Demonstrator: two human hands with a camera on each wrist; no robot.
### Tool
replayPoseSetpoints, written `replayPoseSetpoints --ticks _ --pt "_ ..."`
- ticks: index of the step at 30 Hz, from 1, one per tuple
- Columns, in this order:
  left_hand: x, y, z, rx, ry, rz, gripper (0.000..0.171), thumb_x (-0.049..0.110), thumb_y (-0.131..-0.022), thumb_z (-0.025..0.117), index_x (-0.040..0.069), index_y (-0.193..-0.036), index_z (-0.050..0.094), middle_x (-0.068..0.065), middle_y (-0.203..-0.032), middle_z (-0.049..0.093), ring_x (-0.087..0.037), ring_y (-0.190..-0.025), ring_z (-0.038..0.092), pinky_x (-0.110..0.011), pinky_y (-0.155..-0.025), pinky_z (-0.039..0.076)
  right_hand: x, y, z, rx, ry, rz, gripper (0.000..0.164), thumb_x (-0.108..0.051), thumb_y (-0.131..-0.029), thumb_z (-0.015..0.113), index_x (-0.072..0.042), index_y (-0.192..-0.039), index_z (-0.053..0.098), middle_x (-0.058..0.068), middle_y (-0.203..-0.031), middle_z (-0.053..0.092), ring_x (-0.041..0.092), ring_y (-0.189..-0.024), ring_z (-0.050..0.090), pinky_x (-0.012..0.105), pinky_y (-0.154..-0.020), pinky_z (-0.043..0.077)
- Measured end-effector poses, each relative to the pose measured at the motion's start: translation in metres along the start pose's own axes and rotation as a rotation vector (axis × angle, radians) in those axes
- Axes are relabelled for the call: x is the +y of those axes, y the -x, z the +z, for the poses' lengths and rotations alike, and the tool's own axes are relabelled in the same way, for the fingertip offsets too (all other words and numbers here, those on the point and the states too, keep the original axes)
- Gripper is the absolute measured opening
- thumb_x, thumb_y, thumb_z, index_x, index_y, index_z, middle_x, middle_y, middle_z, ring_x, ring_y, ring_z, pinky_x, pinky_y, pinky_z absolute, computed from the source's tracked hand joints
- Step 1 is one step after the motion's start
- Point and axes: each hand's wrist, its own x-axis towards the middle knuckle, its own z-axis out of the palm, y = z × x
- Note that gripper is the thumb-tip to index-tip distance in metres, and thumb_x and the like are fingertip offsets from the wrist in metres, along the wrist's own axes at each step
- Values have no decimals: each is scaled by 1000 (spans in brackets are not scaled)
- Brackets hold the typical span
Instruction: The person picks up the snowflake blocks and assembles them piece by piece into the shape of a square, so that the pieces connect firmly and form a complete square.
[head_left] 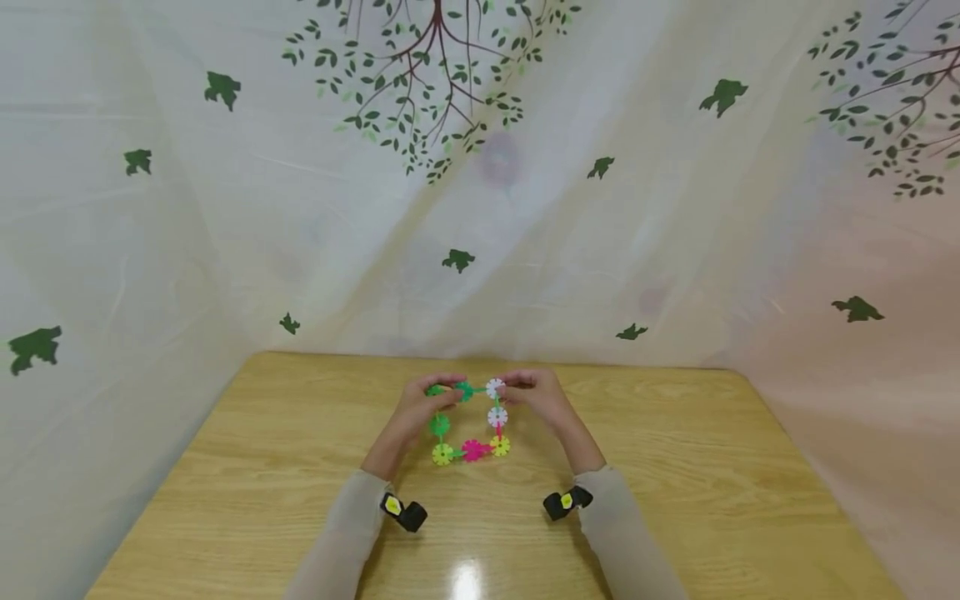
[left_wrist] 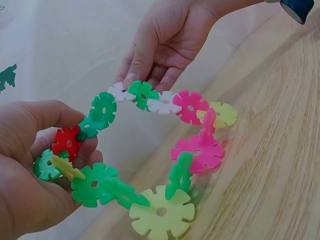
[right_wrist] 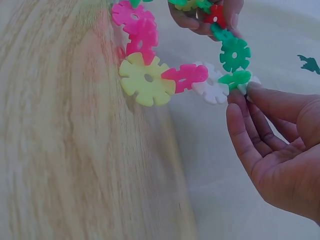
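Note:
A squarish ring of interlocking plastic snowflake discs in green, pink, white, yellow and red is held up between both hands over the table. My left hand grips its far left side, thumb and fingers around a red disc and the green ones beside it. At the far right corner my right hand pinches a white disc between thumb and fingers. A large yellow disc and a pink disc form the near side, low over the wood in the left wrist view.
The wooden table has rounded far corners. Behind it and along both sides hangs a pale curtain printed with branches and green leaf or bird shapes. Each sleeved wrist wears a small black camera.

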Motion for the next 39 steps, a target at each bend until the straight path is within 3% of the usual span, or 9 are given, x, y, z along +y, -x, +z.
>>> replayPoseSetpoints --ticks 5,10,21,26,30,35,39 --pt "1 1 1 -20 -7 14 35 5 -96 68 -7 -129 64 -15 -117 62 -16 -99 63 -53 -105 53 1 1 0 -28 3 -20 26 -2 -94 70 15 -113 68 21 -100 74 11 -80 70 47 -85 62" --pt "1 0 4 -37 -10 24 35 7 -97 67 -6 -129 64 -15 -119 61 -15 -98 65 -53 -104 53 3 -1 -2 0 -30 -34 24 2 -93 70 16 -113 67 12 -95 75 9 -78 70 35 -78 64" --pt "-1 -1 6 -31 -1 20 35 4 -97 65 -8 -130 62 -12 -118 58 -15 -98 63 -39 -99 57 4 -2 -2 52 -57 -89 21 2 -89 75 14 -105 71 15 -96 78 12 -74 72 34 -75 64" --pt "-2 -2 8 -50 -7 28 38 5 -97 65 -10 -132 60 -11 -118 59 -15 -99 63 -32 -97 57 5 -1 -5 53 -82 -108 18 7 -87 74 15 -103 71 7 -89 78 10 -71 72 27 -70 63" --pt "-5 -1 10 -48 -12 23 37 5 -97 65 -9 -131 60 -10 -117 60 -14 -98 62 -38 -101 56 7 0 -8 26 -78 -125 18 7 -87 74 16 -103 71 9 -88 78 10 -70 72 27 -69 63" --pt "-5 -1 11 -61 -45 29 37 11 -98 66 -6 -131 62 -13 -120 60 -15 -99 63 -52 -105 51 6 1 -10 20 -44 -86 20 3 -88 76 13 -104 73 16 -93 77 11 -71 72 33 -74 63" --pt "-3 -1 12 -54 -70 34 36 12 -99 66 -5 -130 63 -13 -120 61 -17 -101 61 -52 -103 51 4 0 -9 18 -51 -91 19 4 -88 75 14 -104 72 15 -91 78 11 -70 72 32 -73 63"
